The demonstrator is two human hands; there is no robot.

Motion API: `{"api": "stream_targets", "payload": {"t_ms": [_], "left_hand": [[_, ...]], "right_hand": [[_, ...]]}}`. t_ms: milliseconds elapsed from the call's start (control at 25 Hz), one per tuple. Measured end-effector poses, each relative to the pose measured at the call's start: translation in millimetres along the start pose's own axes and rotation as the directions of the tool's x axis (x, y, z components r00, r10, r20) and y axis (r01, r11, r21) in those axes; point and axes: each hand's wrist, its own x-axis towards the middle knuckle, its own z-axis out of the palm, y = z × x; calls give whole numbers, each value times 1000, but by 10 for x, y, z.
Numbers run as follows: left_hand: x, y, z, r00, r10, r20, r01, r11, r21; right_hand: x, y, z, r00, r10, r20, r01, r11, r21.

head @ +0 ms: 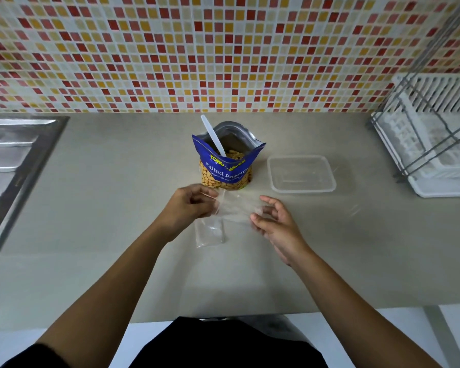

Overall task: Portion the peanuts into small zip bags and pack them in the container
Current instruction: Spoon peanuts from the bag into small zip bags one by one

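Two bare forearms reach over the counter [117,235]. The left hand [189,205] pinches a clear zip bag [234,207]; the right hand [274,221] curves loosely at its far edge, its grip lost in blur. Opening comes first, I'd say; next, spread the mouth for scooping. Counted: two bags, the spare zip bag [210,233] lying flat, one peanut pouch [226,168], one spoon [213,135], one container [302,173].

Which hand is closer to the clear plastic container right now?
Right. The right hand is just in front of the container, off its near-left corner. The left hand is farther left, in front of the peanut bag, pinching a zip bag.
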Motion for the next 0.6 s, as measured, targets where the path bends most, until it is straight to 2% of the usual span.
{"api": "stream_targets", "payload": {"t_ms": [120, 320, 360, 400, 440, 480, 520, 560, 600], "left_hand": [[17, 43, -11, 998, -1, -56, -1, 999, -36], [10, 48, -29, 982, 79, -171, -65, 995, 82], [9, 61, -26, 974, 97, -204, -77, 992, 102], [6, 69, -20, 968, 107, -229, -83, 990, 110], [0, 90, -16, 962, 112, -248, -87, 990, 109], [-10, 113, -14, 959, 116, -259, -90, 990, 109], [-18, 140, -7, 958, 121, -259, -94, 989, 113], [-24, 168, 6, 960, 126, -251, -99, 988, 119], [-31, 197, 26, 962, 131, -239, -103, 987, 126]], "right_hand": [[42, -85, 41, 998, -60, 7, 60, 998, 11], [72, -176, 106, 994, -105, -43, 107, 993, 53], [85, -171, 117, 990, -121, -72, 123, 992, 22], [85, -154, 110, 978, -176, -114, 166, 982, -87], [65, -151, 96, 950, -285, -123, 246, 933, -263], [32, -150, 75, 897, -435, -74, 357, 814, -459], [-4, -156, 54, 820, -571, 44, 480, 643, -596], [-36, -186, 51, 752, -634, 179, 567, 484, -667], [-58, -228, 59, 711, -642, 288, 614, 366, -699]]}}
